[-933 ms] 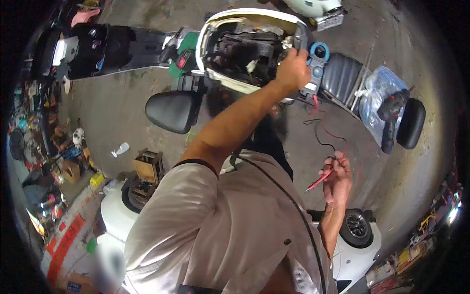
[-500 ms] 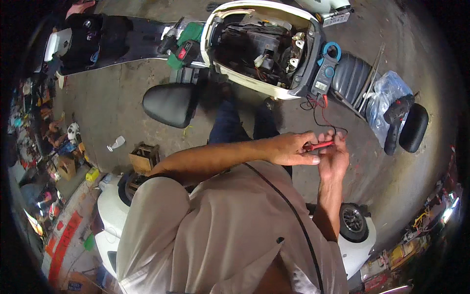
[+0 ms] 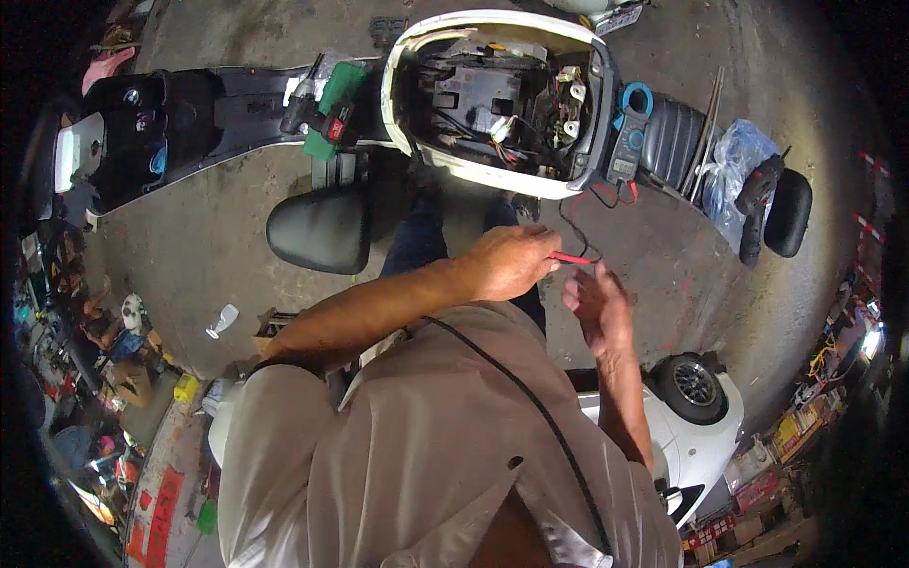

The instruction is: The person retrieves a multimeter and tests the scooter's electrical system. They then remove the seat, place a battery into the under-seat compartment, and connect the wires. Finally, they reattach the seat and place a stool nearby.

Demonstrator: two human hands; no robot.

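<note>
My left hand [image 3: 509, 261] is closed around a red test probe [image 3: 571, 257], its tip pointing right toward my other hand. My right hand [image 3: 597, 305] is just below the probe tip, fingers spread and holding nothing. Black and red leads [image 3: 579, 220] run from the probe up to a grey and blue clamp meter [image 3: 627, 151] resting on the rim of the open white scooter body [image 3: 445, 166]. Inside the scooter shell [image 3: 502, 104], wiring, connectors and a black battery box are exposed.
A detached black seat [image 3: 320, 230] lies on the concrete floor at left. A green cordless drill [image 3: 327, 109] rests on the black scooter floorboard [image 3: 189, 118]. Another white scooter with a wheel [image 3: 694, 383] stands at lower right. A plastic bag [image 3: 731, 166] and black parts lie at right.
My left hand came down from the scooter's rim to my right hand and took the red probe. My right hand let go of it and opened.
</note>
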